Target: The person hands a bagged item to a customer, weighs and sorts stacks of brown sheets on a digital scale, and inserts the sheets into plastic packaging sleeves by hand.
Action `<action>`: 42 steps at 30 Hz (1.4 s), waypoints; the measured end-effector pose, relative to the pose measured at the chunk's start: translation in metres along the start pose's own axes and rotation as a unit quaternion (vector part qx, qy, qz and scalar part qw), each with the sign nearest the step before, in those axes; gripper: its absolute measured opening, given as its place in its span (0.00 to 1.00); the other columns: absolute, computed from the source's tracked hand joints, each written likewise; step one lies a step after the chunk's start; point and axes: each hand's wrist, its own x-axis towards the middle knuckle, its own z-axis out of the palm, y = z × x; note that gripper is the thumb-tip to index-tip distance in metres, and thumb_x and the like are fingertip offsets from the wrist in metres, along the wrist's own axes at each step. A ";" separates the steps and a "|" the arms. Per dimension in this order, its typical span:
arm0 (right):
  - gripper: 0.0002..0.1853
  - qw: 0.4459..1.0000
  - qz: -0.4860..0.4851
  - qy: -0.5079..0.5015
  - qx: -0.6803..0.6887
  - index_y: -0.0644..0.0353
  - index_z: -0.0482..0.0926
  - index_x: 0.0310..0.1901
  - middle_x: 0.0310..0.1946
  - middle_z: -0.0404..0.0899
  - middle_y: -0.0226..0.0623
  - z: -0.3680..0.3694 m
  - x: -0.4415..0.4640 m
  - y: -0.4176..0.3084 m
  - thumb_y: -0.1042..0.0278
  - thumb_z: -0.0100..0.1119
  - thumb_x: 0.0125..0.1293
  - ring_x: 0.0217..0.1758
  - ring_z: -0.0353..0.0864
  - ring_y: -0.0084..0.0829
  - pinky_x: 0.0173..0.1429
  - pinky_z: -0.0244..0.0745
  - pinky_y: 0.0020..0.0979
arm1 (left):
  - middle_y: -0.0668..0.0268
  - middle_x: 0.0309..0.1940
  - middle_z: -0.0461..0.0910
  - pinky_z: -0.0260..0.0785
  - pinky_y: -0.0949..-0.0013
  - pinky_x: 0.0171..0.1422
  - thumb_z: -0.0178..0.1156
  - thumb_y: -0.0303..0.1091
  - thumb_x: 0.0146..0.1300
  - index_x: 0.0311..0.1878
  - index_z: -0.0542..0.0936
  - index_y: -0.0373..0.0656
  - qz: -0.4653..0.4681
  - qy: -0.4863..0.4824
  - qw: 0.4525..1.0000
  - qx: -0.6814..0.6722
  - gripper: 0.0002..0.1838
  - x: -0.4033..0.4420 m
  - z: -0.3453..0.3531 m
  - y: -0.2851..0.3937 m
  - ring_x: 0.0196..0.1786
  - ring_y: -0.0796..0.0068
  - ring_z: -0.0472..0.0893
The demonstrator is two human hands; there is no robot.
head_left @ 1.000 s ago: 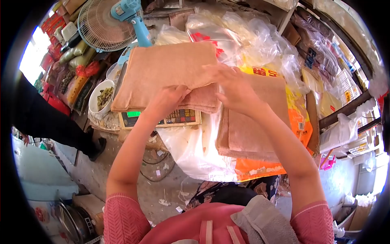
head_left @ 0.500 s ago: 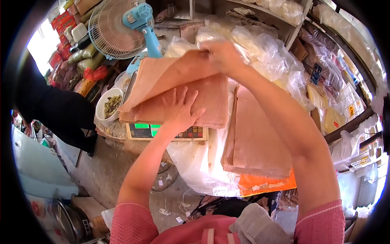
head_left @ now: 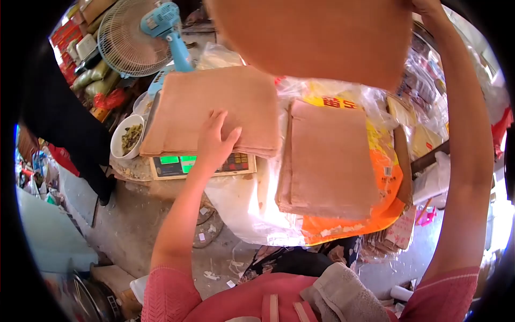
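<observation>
My right hand [head_left: 429, 9] is raised at the upper right and grips the edge of a thin brown sheet [head_left: 322, 40]. That sheet hangs in the air above the back of the table, partly out of view. My left hand [head_left: 215, 140] lies with its fingers loosely apart on the front of a stack of similar brown sheets [head_left: 182, 110]. The stack rests on a digital scale [head_left: 214, 165], whose keypad and green display show below it. To the right, a second stack of brown sheets [head_left: 332, 161] lies on an orange and yellow printed plastic bag [head_left: 389, 190].
Left of the scale is a white bowl [head_left: 119, 150] of greenish food. A blue fan [head_left: 161, 27] stands behind it. Clear plastic [head_left: 257, 214] covers the table front. A person in dark clothes [head_left: 67, 118] stands at the left. Paper scraps litter the floor [head_left: 161, 236].
My right hand has lifted the folded-back sheet off the left stack and swung it up and right. My left hand stays on that stack. The camera view has shifted slightly.
</observation>
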 end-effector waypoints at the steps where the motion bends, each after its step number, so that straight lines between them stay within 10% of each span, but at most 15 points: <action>1: 0.07 0.997 -0.003 0.025 -0.076 0.64 0.81 0.32 0.26 0.81 0.33 -0.013 -0.001 0.010 0.71 0.65 0.53 0.28 0.79 0.24 0.34 0.74 0.27 | 0.54 0.56 0.72 0.61 0.57 0.64 0.59 0.35 0.57 0.53 0.74 0.39 0.059 0.089 0.994 0.014 0.21 -0.013 0.003 0.007 0.62 0.51 0.68; 7: 0.10 0.875 -0.172 0.112 -0.439 0.62 0.81 0.35 0.31 0.82 0.34 -0.062 -0.036 0.061 0.66 0.65 0.53 0.33 0.79 0.26 0.39 0.74 0.30 | 0.55 0.55 0.73 0.62 0.58 0.64 0.56 0.28 0.59 0.53 0.74 0.38 0.096 -0.026 0.987 -0.125 0.18 -0.079 0.028 0.071 0.61 0.55 0.70; 9: 0.08 0.973 0.008 0.016 -0.229 0.58 0.80 0.39 0.33 0.82 0.36 -0.024 -0.107 0.039 0.67 0.58 0.58 0.36 0.79 0.24 0.41 0.72 0.27 | 0.55 0.55 0.73 0.63 0.60 0.64 0.55 0.27 0.60 0.53 0.74 0.38 0.053 -0.061 0.983 -0.166 0.17 -0.091 0.039 0.076 0.60 0.55 0.71; 12: 0.10 0.819 -0.136 -0.128 -0.542 0.60 0.79 0.39 0.34 0.80 0.29 0.011 -0.191 0.082 0.65 0.52 0.64 0.28 0.73 0.19 0.31 0.68 0.23 | 0.54 0.55 0.73 0.62 0.64 0.64 0.54 0.32 0.64 0.56 0.73 0.37 -0.028 -0.110 0.965 -0.236 0.18 -0.101 0.068 0.068 0.60 0.58 0.72; 21: 0.04 0.944 -0.094 -0.194 -0.249 0.53 0.71 0.31 0.27 0.76 0.34 0.145 -0.406 0.174 0.69 0.57 0.56 0.27 0.79 0.38 0.27 0.75 0.38 | 0.46 0.58 0.69 0.59 0.69 0.64 0.49 0.47 0.67 0.60 0.66 0.27 -0.239 -0.156 0.891 -0.353 0.30 -0.089 0.138 0.064 0.61 0.60 0.70; 27: 0.24 0.940 -0.040 -0.311 -0.133 0.52 0.72 0.55 0.41 0.80 0.42 0.112 -0.396 0.142 0.52 0.60 0.58 0.42 0.80 0.49 0.44 0.77 0.43 | 0.42 0.64 0.61 0.49 0.64 0.72 0.48 0.48 0.66 0.63 0.63 0.27 -0.197 -0.149 0.935 -0.256 0.33 -0.099 0.162 0.054 0.69 0.50 0.59; 29: 0.32 0.868 0.268 -0.390 -0.150 0.49 0.64 0.64 0.55 0.72 0.49 0.079 -0.370 0.131 0.51 0.58 0.59 0.59 0.71 0.48 0.60 0.68 0.42 | 0.42 0.66 0.57 0.46 0.63 0.74 0.47 0.49 0.65 0.64 0.59 0.26 -0.188 -0.141 0.932 -0.275 0.35 -0.102 0.166 0.053 0.70 0.51 0.56; 32: 0.35 0.925 0.169 -0.141 -0.310 0.67 0.59 0.64 0.62 0.63 0.55 0.025 -0.384 0.242 0.47 0.50 0.65 0.63 0.67 0.48 0.65 0.62 0.39 | 0.41 0.68 0.52 0.43 0.62 0.75 0.47 0.51 0.64 0.66 0.55 0.25 -0.184 -0.150 0.937 -0.255 0.38 -0.102 0.161 0.058 0.72 0.50 0.51; 39: 0.37 0.875 0.333 -0.189 -0.298 0.65 0.56 0.67 0.60 0.67 0.54 -0.008 -0.415 0.295 0.45 0.48 0.65 0.63 0.67 0.47 0.65 0.61 0.38 | 0.41 0.70 0.44 0.37 0.59 0.76 0.50 0.54 0.62 0.67 0.51 0.26 -0.195 -0.198 0.943 -0.186 0.43 -0.101 0.160 0.078 0.74 0.50 0.43; 42: 0.36 0.856 0.341 -0.199 -0.334 0.64 0.56 0.67 0.59 0.68 0.54 -0.001 -0.413 0.276 0.46 0.49 0.65 0.63 0.67 0.47 0.64 0.62 0.39 | 0.44 0.66 0.58 0.50 0.61 0.72 0.57 0.50 0.60 0.66 0.57 0.28 -0.222 -0.119 0.899 -0.357 0.40 -0.105 0.174 0.051 0.70 0.56 0.57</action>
